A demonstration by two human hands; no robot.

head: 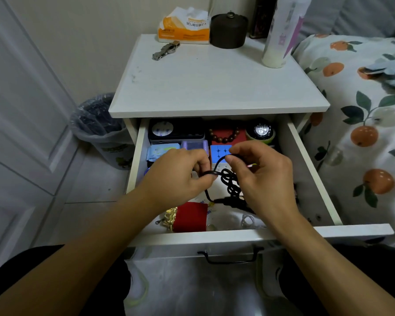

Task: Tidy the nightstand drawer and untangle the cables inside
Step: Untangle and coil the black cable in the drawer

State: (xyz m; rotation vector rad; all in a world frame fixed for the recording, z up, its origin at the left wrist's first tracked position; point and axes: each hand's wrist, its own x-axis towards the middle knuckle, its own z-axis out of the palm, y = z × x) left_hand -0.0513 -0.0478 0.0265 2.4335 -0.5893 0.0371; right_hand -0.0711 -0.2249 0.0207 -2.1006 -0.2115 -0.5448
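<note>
1. The left hand [180, 176] has its fingers curled round a loop of the black cable [229, 181], pinching it between thumb and fingertips at the hand's three o'clock side.
2. The right hand [258, 176] pinches another strand between thumb and forefinger up at its eleven o'clock, the other fingers loosely bent; whether they touch the cable I cannot tell.
3. Between the two hands the cable hangs in a knotted bunch above the middle of the open drawer [315, 179], with a plug end trailing down toward six o'clock, under the right wrist.
4. Handling, as I judge it: light, limp and thin, with a fairly grippy sheath. It should not slip, but pulling hard would tighten the knots. Better to hold a loop slack near the tangle and feed the plug end back through.
5. Outward in the drawer: a colour cube [219, 151] at twelve o'clock from the hands, a red pouch [191, 216] at seven o'clock near the front wall, a bead bracelet [225, 135] and a watch [261, 131] at the back.
6. Those small things lie close under the cable and could snag it.
</note>
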